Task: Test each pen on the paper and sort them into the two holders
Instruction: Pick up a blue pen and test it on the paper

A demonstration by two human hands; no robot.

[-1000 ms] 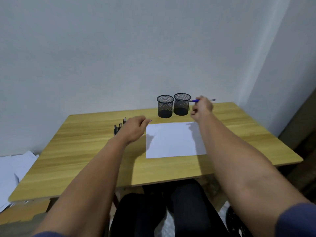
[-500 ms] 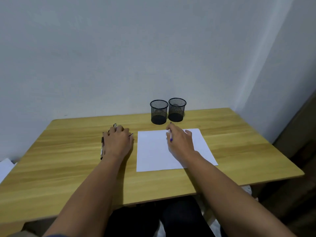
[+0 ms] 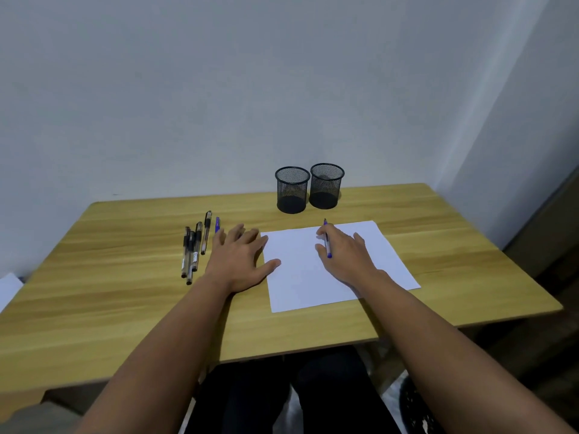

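Observation:
A white sheet of paper lies on the wooden table. My right hand rests on the sheet and is shut on a blue pen, whose tip points away from me near the sheet's far edge. My left hand lies flat with fingers spread, its thumb on the paper's left edge. Left of it lie several black pens and one blue pen, partly hidden by my fingers. Two black mesh holders stand side by side at the back: the left holder and the right holder, both look empty.
White wall rises right behind the table, with a corner at the right. Loose white paper shows beyond the table's left edge. My dark-clothed legs are under the table's front edge.
My right hand came down from beside the holders onto the paper with the blue pen. My left hand slid right off the pens toward the paper's edge, uncovering them.

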